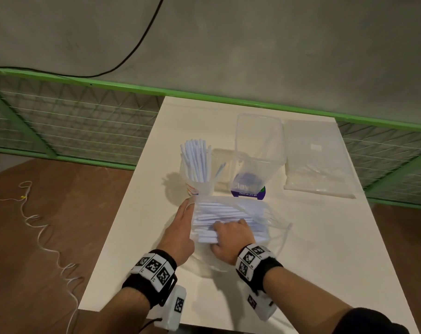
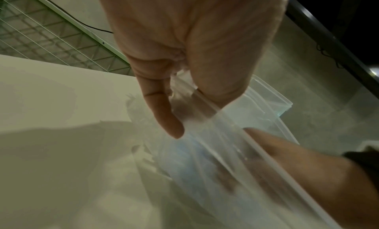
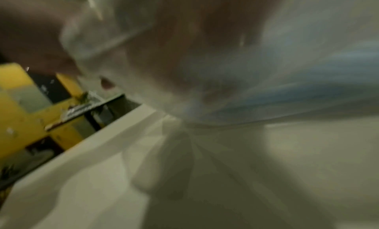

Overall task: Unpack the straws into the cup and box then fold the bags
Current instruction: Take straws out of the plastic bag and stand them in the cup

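Note:
A clear plastic bag [image 1: 274,220] full of white straws [image 1: 219,210] lies on the white table [image 1: 313,261] in front of me. My left hand [image 1: 180,227] pinches the bag's open rim [image 2: 197,93] between thumb and fingers and holds it up. Inside the mouth of the bag, my right hand [image 1: 231,233] curls round a bundle of straws; the right wrist view is blurred. Behind stands a cup [image 1: 200,186] packed with upright straws [image 1: 195,160]. Beside the cup, a clear box [image 1: 260,141] with a blue label stands on end.
Another clear bag [image 1: 318,160] lies flat at the table's back right. A green wire fence [image 1: 72,121] runs behind and beside the table. A white cord [image 1: 43,237] trails over the wooden floor on the left. The table's front edge is just under my wrists.

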